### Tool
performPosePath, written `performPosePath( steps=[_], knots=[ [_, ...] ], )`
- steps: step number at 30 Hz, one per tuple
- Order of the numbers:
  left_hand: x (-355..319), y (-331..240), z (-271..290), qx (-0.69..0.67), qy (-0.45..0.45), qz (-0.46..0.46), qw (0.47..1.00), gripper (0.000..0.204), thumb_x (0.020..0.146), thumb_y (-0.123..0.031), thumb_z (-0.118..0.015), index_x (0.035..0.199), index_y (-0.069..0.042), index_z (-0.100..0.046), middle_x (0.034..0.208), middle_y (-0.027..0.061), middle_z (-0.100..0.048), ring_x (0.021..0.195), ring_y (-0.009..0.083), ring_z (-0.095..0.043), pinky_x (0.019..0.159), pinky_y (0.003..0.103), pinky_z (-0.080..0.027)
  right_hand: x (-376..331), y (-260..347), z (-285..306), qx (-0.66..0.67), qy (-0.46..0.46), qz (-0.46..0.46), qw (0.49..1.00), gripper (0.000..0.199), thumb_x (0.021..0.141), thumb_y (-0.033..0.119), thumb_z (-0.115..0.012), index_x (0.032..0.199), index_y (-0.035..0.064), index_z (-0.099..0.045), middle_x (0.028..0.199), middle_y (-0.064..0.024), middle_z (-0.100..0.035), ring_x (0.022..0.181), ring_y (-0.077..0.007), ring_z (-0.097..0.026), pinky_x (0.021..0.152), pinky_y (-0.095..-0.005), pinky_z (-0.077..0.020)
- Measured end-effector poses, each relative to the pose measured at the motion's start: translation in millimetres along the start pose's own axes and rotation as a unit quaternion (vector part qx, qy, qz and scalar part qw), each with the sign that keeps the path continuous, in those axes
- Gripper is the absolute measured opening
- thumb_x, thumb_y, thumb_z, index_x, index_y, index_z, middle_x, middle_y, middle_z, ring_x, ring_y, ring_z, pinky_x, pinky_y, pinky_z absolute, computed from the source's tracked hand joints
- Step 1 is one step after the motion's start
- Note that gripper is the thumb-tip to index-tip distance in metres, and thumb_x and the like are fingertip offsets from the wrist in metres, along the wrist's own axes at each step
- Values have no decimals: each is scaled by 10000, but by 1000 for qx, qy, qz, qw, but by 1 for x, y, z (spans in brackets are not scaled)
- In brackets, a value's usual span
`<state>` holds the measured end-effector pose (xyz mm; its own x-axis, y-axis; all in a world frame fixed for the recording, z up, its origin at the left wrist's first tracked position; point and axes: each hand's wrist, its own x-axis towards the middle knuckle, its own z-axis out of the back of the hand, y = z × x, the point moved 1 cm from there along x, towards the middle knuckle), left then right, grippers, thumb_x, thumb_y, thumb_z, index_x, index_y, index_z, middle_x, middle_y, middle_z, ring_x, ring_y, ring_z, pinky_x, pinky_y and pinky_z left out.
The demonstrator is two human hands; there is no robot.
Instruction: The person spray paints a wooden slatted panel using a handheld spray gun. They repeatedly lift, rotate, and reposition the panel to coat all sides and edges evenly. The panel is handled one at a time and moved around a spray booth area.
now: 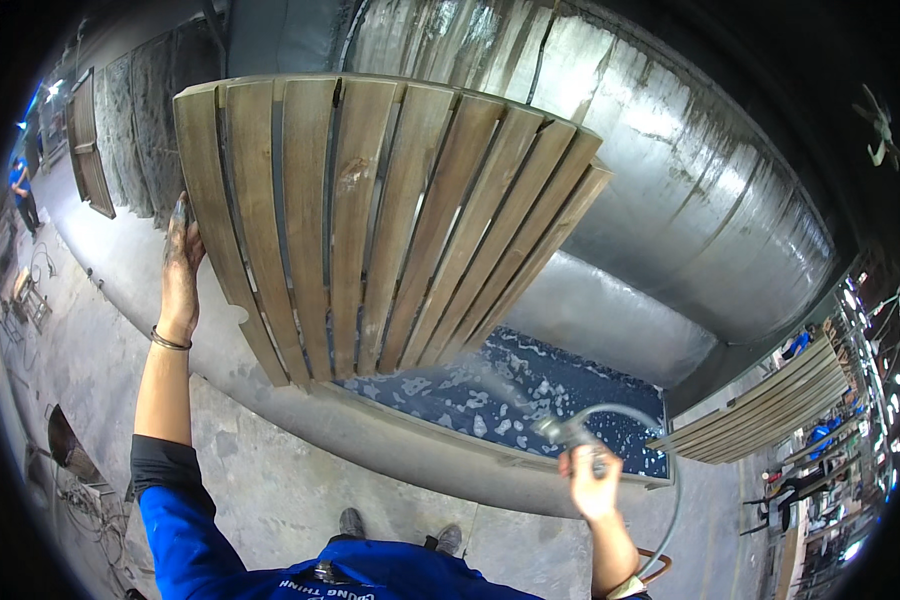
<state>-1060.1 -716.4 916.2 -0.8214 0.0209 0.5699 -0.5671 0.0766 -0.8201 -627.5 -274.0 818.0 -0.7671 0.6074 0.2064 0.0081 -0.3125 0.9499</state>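
A large slatted wooden panel (385, 210) stands tilted in front of me, its brown slats fanning out toward the top. My left hand (181, 255), smudged dark at the fingers, grips its left edge; part of the grip is hidden. To the right, my right hand (592, 478) is closed around the handle of a spray gun (560, 432). From the gun's nozzle a faint mist points left toward the panel's lower end. A pale hose (678, 500) loops from the gun down past my right forearm.
Below the panel lies a trough of dark liquid (610, 395) with foamy patches. Behind it rises a stained, shiny metal wall (660, 140). More slatted panels stand at the right (760, 410) and far left (90, 150). A person in blue (22, 190) is at far left.
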Motion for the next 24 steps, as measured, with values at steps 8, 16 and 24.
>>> performPosePath(
  steps=[8,16,24],
  knots=[
    [-12,-15,-8,-17,-4,12,1000,694,1066,-575,-314,1614,-158,-224,1500,122,-490,1385,227,-449,1190,407,-283,28,136,62,126,-276,304,903,1059,849,824,-457,1473,-30,-400,656,-8,-543,463,-59,-407,363,-193,-265],
    [-33,-32,-8,8,-35,24,999,719,1050,-612,-311,1616,-179,-217,1520,143,-464,1421,272,-419,1202,420,-265,29,52,-2,-25,40,98,994,399,893,128,-774,1254,-13,-679,1030,-66,-751,788,-41,-602,703,-221,-506],
    [-45,-52,-4,-43,25,45,998,734,1054,-577,-368,1614,-132,-204,1517,156,-463,1401,232,-450,1196,401,-296,26,23,-21,-108,198,25,974,431,970,256,-686,1355,70,-632,977,-111,-749,820,-111,-678,757,-275,-550]
  ],
)
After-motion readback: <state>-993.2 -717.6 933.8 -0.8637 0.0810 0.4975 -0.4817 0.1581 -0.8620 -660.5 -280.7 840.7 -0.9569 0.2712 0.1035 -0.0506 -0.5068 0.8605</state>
